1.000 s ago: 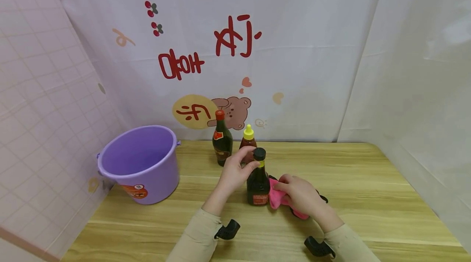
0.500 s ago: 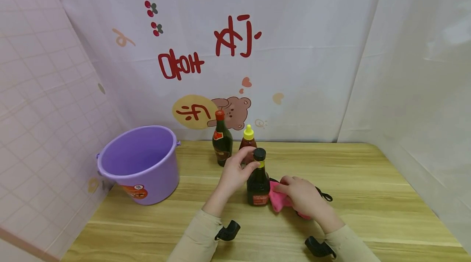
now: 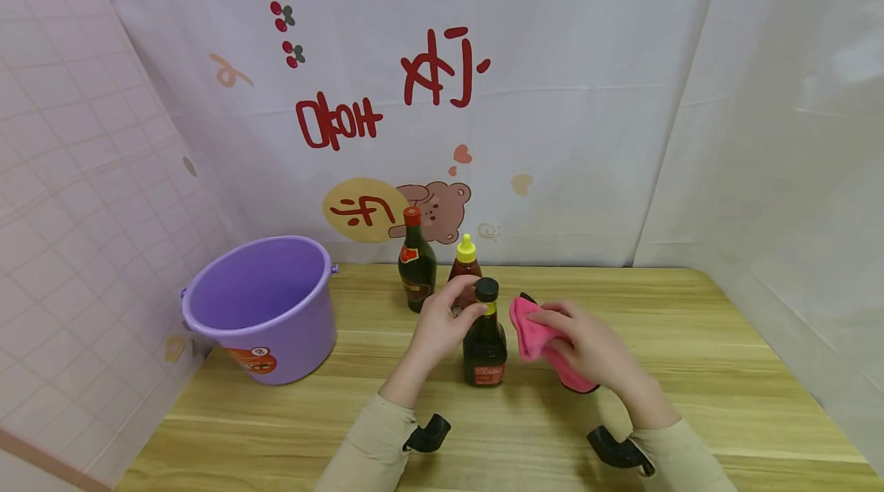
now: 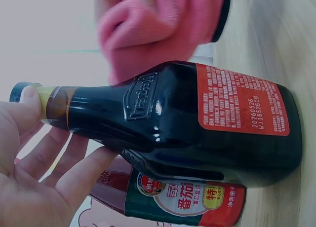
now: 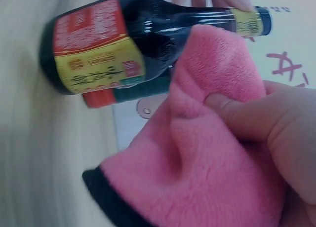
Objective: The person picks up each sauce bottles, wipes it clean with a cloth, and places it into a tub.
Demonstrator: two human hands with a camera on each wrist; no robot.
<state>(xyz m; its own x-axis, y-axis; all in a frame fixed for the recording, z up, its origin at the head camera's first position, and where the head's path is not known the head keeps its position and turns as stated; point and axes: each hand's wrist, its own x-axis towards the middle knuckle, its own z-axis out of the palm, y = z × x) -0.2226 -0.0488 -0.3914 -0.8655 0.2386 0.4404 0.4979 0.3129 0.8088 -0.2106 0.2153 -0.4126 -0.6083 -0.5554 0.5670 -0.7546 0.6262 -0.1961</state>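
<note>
A dark glass sauce bottle [image 3: 485, 354] with a black cap stands upright on the table. My left hand [image 3: 442, 321] grips it at the neck, thumb near the cap in the left wrist view. Its red label [image 4: 242, 101] faces that camera; a yellow label part [image 5: 103, 64] shows in the right wrist view. To the right of the bottle, my right hand [image 3: 587, 342] pinches a pink cloth [image 3: 535, 331] with black edging, lifted off the table beside the bottle's shoulder. The thumb presses into the cloth's folds [image 5: 197, 118].
Right behind the gripped bottle stands a ketchup bottle [image 3: 466, 262] with a yellow nozzle cap. A dark bottle with a red cap [image 3: 417, 269] is at its left. A purple bucket [image 3: 297, 346] sits on the left of the wooden table [image 3: 691, 369], before a printed curtain.
My right hand has raised the pink cloth from low beside the bottle up to its shoulder height, shifting slightly right. The left hand and the bottle have stayed in place.
</note>
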